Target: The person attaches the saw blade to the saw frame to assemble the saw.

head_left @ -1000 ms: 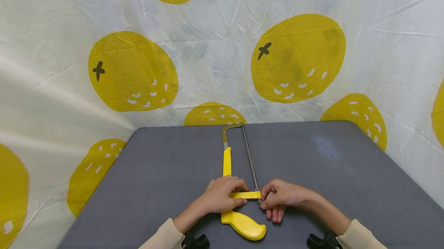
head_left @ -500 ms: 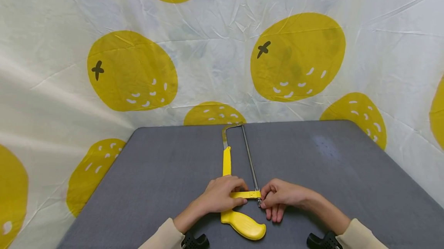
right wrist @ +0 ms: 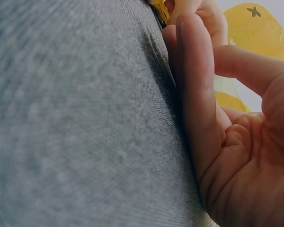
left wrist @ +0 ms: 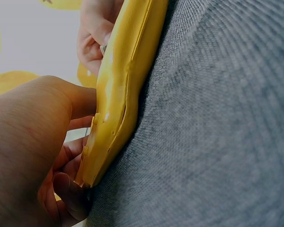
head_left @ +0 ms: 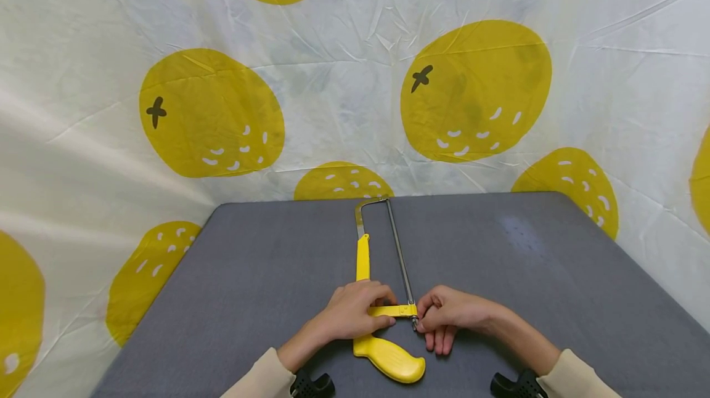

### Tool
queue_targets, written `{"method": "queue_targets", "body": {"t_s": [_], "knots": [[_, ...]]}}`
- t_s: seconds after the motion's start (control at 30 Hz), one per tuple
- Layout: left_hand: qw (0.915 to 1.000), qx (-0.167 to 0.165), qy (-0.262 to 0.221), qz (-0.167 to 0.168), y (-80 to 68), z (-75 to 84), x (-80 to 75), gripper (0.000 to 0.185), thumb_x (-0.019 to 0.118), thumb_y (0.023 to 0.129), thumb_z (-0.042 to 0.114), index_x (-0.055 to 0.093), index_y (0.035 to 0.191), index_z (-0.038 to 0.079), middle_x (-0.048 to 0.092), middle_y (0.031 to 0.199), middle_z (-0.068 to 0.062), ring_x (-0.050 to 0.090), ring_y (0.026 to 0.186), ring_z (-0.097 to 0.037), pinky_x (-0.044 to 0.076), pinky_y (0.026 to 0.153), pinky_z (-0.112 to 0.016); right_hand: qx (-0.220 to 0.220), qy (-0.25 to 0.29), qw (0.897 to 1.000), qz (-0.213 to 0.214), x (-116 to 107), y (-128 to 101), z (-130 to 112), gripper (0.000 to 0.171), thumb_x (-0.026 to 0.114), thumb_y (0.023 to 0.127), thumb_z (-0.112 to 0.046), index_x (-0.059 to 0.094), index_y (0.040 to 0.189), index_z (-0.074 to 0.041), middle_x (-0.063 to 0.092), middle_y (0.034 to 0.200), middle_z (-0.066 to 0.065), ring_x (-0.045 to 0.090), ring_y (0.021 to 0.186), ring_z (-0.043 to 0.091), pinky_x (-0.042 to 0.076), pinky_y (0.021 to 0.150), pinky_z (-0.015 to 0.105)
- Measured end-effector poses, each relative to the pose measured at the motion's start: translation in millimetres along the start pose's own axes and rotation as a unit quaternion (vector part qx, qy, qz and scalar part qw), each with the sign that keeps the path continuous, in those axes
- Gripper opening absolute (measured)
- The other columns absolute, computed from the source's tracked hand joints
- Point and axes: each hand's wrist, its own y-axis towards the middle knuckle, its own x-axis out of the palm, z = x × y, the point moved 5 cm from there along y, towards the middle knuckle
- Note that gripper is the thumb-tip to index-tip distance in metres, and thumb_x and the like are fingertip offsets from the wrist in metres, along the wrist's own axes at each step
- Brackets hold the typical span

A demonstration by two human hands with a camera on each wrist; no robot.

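A: Where does the hacksaw lie?

B: Flat on the grey desk, near the person's edge and about midway across; its yellow handle points toward the person, its metal frame and thin blade run away toward the curtain printed with yellow fruit.

A: And the left hand?

B: It rests on the saw where the handle meets the frame; the fingers curl over the yellow crossbar and the thumb lies under it, so it grips that part; in the left wrist view the same yellow body is pressed between palm and desk.

A: The right hand?

B: Just right of the blade's near end; thumb and forefinger pinch at the small metal fitting there, the other fingers lie straight on the desk; the right wrist view shows those fingers lying against the cloth; the fitting itself is too small to make out.

A: Anything else?

B: Cream sleeves at both wrists; black straps beside them.
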Motion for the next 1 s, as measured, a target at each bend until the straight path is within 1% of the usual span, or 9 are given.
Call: {"method": "queue_targets", "body": {"t_s": [0.27, 0.57, 0.9, 1.0], "knots": [[1.0000, -0.002, -0.002, -0.003, 1.2, 0.2, -0.5, 0.019, 0.074, 0.093, 0.046, 0.070, 0.111, 0.041, 0.055, 0.085, 0.019, 0.049, 0.074, 0.002, 0.038, 0.059, -0.021, -0.002, -0.012, 1.000, 0.005, -1.4, 0.1, -0.4, 0.009, 0.065, 0.095, -0.007, 0.062, 0.098, 0.000, 0.073, 0.073, 0.005, 0.069, 0.055, 0.006, 0.058, 0.053, 0.026], [1.0000, 0.001, -0.003, -0.001, 2.7, 0.5, -0.8, 0.019, 0.074, 0.093, 0.046, 0.070, 0.111, 0.041, 0.056, 0.086, 0.019, 0.049, 0.075, 0.003, 0.039, 0.059, -0.021, 0.001, -0.007, 1.000, 0.004, -4.7, 0.0, 1.1, 0.007, 0.065, 0.096, -0.007, 0.063, 0.097, -0.001, 0.074, 0.075, 0.005, 0.070, 0.057, 0.007, 0.058, 0.054, 0.026], [1.0000, 0.000, -0.004, -0.001, 2.1, 0.9, -1.2, 0.019, 0.074, 0.092, 0.046, 0.070, 0.110, 0.040, 0.055, 0.085, 0.019, 0.049, 0.073, 0.002, 0.038, 0.058, -0.021, 0.005, -0.010, 1.000, 0.004, -4.0, -0.5, -1.3, 0.010, 0.068, 0.093, -0.007, 0.064, 0.099, 0.000, 0.075, 0.075, 0.004, 0.070, 0.059, 0.006, 0.058, 0.055, 0.026], [1.0000, -0.002, -0.004, -0.001, 1.8, 1.3, -1.4, 0.019, 0.074, 0.092, 0.046, 0.070, 0.110, 0.040, 0.055, 0.084, 0.019, 0.049, 0.073, 0.002, 0.038, 0.059, -0.021, 0.007, -0.015, 1.000, 0.006, -3.4, -0.6, -1.7, 0.012, 0.069, 0.094, -0.010, 0.064, 0.100, 0.000, 0.075, 0.075, 0.004, 0.070, 0.057, 0.006, 0.058, 0.055, 0.025]]}}
